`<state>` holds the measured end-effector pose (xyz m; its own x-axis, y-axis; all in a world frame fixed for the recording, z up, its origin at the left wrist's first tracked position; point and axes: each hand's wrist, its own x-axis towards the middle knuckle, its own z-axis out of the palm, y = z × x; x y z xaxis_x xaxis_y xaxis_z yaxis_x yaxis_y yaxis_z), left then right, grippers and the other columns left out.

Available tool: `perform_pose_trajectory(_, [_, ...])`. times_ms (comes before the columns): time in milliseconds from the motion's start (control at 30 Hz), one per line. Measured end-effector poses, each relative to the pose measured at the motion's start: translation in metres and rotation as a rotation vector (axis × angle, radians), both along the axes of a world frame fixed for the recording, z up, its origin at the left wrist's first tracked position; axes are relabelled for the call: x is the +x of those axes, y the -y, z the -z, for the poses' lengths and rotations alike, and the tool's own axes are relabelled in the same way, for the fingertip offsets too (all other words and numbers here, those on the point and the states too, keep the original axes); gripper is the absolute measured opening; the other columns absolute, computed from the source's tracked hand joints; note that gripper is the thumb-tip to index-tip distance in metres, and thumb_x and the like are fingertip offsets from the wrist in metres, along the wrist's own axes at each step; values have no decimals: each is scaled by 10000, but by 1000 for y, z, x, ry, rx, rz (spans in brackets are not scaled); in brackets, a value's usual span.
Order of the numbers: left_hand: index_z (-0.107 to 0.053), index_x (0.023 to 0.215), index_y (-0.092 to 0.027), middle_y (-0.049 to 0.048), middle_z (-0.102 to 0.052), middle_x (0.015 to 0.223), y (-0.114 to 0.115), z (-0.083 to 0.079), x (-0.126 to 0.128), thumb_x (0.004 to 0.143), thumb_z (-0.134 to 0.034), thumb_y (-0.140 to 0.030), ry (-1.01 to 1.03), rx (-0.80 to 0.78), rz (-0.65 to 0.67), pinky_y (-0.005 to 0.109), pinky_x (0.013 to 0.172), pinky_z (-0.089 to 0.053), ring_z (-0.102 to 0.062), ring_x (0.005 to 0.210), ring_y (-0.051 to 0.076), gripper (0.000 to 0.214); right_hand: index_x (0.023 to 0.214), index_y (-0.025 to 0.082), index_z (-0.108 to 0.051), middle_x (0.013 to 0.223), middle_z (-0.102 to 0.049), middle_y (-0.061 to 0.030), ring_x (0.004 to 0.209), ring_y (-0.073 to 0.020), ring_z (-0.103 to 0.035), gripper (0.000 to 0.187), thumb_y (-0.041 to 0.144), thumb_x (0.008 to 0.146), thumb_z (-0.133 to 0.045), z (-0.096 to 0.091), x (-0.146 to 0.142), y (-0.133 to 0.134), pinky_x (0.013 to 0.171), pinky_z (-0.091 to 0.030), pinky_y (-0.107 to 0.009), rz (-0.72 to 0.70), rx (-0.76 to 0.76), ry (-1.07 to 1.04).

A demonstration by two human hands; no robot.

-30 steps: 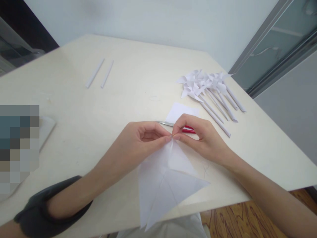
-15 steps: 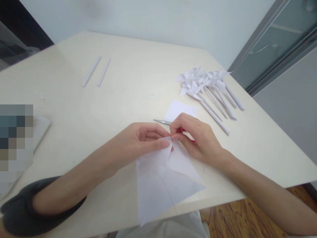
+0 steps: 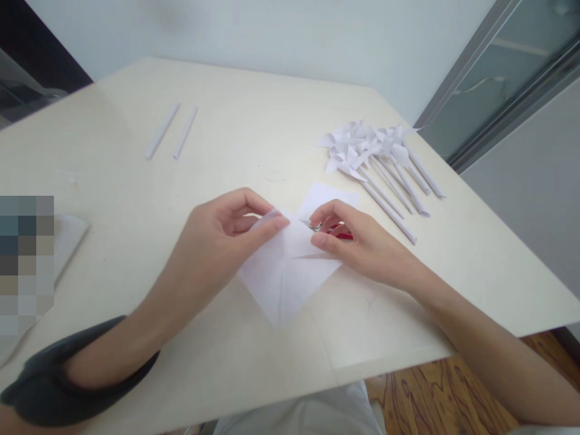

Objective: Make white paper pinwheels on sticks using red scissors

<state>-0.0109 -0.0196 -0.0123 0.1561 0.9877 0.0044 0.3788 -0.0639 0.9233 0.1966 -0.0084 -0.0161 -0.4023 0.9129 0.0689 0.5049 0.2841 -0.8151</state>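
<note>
Raised and turned since half a second ago, the slit white sheet point(image 3: 276, 278) no longer hangs low toward the lap, and the fingertips of the two hands have parted. Head view: the left hand point(image 3: 222, 226) pinches the sheet's far part, thumb on top; the right hand point(image 3: 357, 238) is half open, thumb and forefinger apart, above the red-handled scissors point(image 3: 347, 235). Whether it touches the sheet I cannot tell. Judging by the slits and creases, the step in hand is shifting the grip among the sheet's flaps; the next move seems to call for a light, exact pinch that does not tear thin paper.

Taking the sheet as the clock's centre, a flat paper square point(image 3: 326, 193) lies at one o'clock, with paper pinwheels point(image 3: 362, 148) on rolled sticks point(image 3: 388, 211) farther out. Two loose paper tubes lie at eleven, the left one point(image 3: 162, 131) thicker. Beyond the pale table point(image 3: 235, 109), a wall point(image 3: 272, 36) stands at twelve, and wood-patterned floor point(image 3: 430, 393) shows near five.
</note>
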Motion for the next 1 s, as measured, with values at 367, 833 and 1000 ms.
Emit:
perform_pose_trajectory(367, [-576,976,-266,-17,-666,971,-6,-9,5,755,-641,-341,44,-167,103,232,604,-479,-647,781,166,243,806,165,-601,735,-583,20,666,-81,-519,57,178,821,-547,-9,5,-4,615,-398,-220,-98,-48,-50])
perform_pose_trajectory(833, [-630,841,-224,-36,-617,688,-6,-8,9,763,-643,-266,139,-359,198,143,383,-350,-501,474,67,89,855,177,-583,792,-616,11,744,-100,-589,79,234,810,-615,-1,-8,5,696,-480,-233,-5,-6,-217])
perform_pose_trajectory(1000, [-671,815,-224,-27,-626,650,-4,1,8,793,-624,-329,195,-313,202,134,429,-364,-511,515,69,117,823,166,-597,774,-626,11,725,-90,-577,18,164,834,-584,-1,-10,8,663,-467,-213,-33,289,-131])
